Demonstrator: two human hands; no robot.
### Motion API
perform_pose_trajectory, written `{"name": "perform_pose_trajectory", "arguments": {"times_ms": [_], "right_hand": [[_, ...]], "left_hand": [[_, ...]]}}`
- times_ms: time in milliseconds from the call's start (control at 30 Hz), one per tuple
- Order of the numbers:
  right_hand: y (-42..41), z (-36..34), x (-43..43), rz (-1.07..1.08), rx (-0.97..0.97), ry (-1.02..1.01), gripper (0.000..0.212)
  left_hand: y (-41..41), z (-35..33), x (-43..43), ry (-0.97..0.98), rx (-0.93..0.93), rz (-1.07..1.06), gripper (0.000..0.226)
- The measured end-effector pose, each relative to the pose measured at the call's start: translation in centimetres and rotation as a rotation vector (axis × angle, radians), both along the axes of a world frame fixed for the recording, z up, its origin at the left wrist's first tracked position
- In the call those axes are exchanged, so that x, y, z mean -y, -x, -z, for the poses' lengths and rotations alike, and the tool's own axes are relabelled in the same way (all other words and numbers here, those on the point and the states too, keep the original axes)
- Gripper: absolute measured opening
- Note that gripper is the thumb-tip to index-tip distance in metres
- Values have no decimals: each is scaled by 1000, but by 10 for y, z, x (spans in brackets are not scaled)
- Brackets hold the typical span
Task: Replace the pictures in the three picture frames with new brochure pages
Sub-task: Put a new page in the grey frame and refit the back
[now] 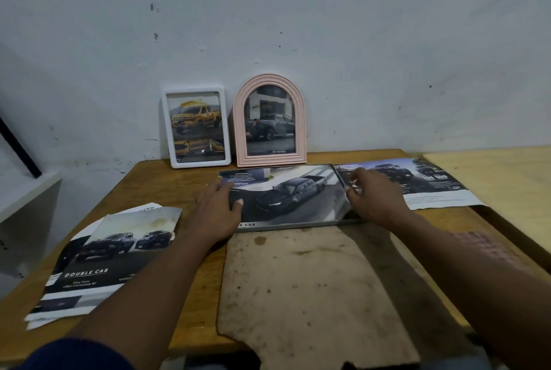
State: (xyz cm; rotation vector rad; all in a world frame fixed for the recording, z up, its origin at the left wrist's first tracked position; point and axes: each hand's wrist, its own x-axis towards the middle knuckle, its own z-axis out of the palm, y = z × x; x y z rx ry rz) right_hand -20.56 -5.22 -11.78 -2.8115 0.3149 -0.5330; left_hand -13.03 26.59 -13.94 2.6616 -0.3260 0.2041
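Fitting of the last frame looks to be the step in hand, by the head view. A grey frame (298,226) lies flat at the middle of the wooden table (167,182), with a brochure page (292,193) of a dark pickup laid face up on it; the page sits slightly askew, and a strip lettered "E CAB" shows along its near side. The left hand (217,208) rests open on the page's left edge, fingers straight and thumb pressing the paper. The right hand (375,199) is at the right edge with fingers bent down onto it; the thumb is hidden, so whether it pinches or only presses cannot be told.

A white frame (196,128) and a pink arched frame (269,120) stand side by side against the wall, each showing a pickup picture; they are probably finished. A stained backing board (313,295) lies just this side of the grey frame. A brochure spread (423,182) lies to the right and loose brochure pages (98,256) to the left.

The next move likely calls for squaring the page to the rim while both hands keep it flat; the thin, glossy paper may slide or crease.
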Motion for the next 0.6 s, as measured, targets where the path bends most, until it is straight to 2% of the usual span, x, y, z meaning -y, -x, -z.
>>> {"name": "perform_pose_trajectory", "arguments": {"times_ms": [100, 367, 600], "right_hand": [[35, 10, 8, 24, 16, 31, 27], [79, 41, 0, 110, -39, 148, 41], [86, 40, -9, 126, -6, 0, 37]], "left_hand": [[20, 0, 12, -19, 64, 22, 61], [71, 8, 44, -74, 141, 141, 62], [87, 18, 46, -155, 156, 129, 64]]}}
